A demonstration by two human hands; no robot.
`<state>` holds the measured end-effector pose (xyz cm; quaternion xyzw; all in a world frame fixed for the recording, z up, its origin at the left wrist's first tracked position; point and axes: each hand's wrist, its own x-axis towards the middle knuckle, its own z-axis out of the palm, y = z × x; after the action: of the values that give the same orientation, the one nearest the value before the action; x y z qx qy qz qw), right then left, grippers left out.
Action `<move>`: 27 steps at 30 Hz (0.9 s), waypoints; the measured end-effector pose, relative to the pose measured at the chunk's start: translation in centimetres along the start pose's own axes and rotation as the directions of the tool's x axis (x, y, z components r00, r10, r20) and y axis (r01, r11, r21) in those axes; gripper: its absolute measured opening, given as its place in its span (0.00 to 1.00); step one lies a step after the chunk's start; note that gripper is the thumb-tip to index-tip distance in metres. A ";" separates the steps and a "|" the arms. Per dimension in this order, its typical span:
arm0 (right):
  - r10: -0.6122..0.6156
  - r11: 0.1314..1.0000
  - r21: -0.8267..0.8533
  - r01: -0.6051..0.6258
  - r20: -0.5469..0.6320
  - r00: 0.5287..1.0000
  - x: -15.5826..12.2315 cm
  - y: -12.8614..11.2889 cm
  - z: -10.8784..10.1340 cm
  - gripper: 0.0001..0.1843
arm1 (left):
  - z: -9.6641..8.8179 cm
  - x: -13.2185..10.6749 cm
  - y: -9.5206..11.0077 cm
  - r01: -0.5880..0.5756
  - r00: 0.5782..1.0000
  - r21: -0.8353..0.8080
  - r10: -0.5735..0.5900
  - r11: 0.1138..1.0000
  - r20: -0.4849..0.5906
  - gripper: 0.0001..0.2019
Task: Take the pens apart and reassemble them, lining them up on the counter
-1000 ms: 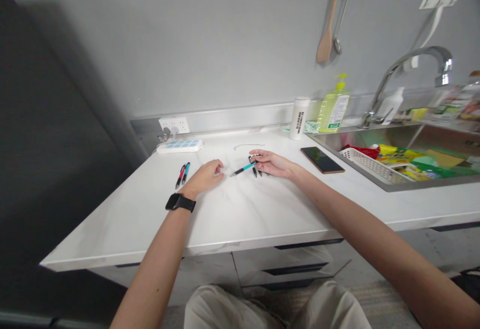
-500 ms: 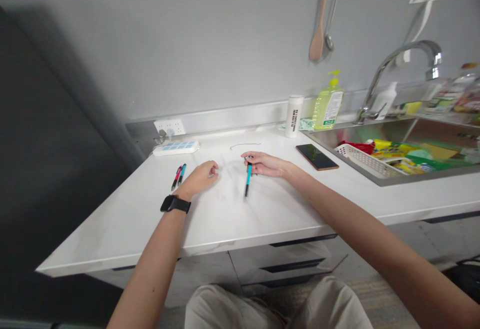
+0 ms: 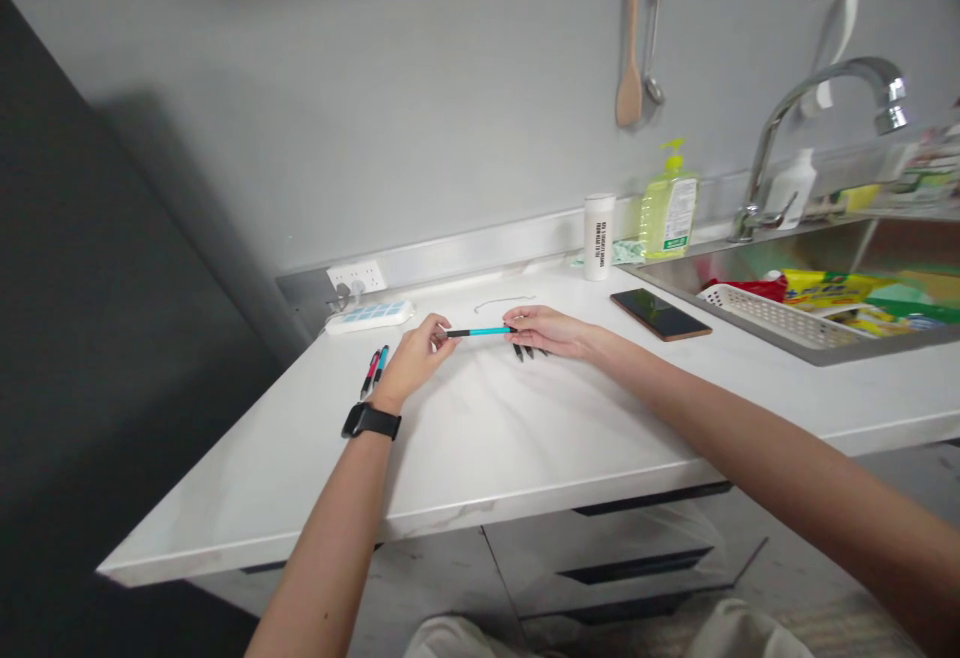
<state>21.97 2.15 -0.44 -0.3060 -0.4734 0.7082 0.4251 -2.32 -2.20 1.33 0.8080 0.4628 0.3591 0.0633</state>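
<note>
"Teal pen [image 3: 480,332], slim and black-ended: where is it?"
"Lying level over the white marble counter [image 3: 517,438], pinched between my left hand [image 3: 415,358] and right hand [image 3: 544,331]."
"Grip?"
"Both clenched on its ends, with small black pieces [image 3: 529,351] just below my right."

Under the right hand [image 3: 546,331], small black pieces [image 3: 524,351] are too small to tell; at three o'clock, bright packets [image 3: 832,288] in the sink [image 3: 750,328] run off the picture's edge.
</note>
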 end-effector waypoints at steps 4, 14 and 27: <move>-0.052 0.998 -0.027 0.053 0.027 0.998 -0.1 -0.3 -0.1 0.07 | -0.3 0.2 -0.4 -0.072 0.992 -0.004 0.072 0.997 -0.104 0.09; -0.049 0.974 -0.217 0.061 0.061 0.997 -0.4 0.0 0.3 0.07 | -0.5 0.3 -0.8 -0.141 0.986 0.119 0.150 0.983 -0.069 0.07; -0.320 0.868 -0.400 0.296 0.006 0.947 0.5 0.2 0.4 0.12 | 0.6 0.1 -0.9 0.014 0.997 -0.015 -0.013 1.000 0.082 0.14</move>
<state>21.41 2.38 -0.50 -0.3274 -0.6362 0.5115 0.4759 -2.49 -1.51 0.53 0.8184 0.4625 0.3288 0.0909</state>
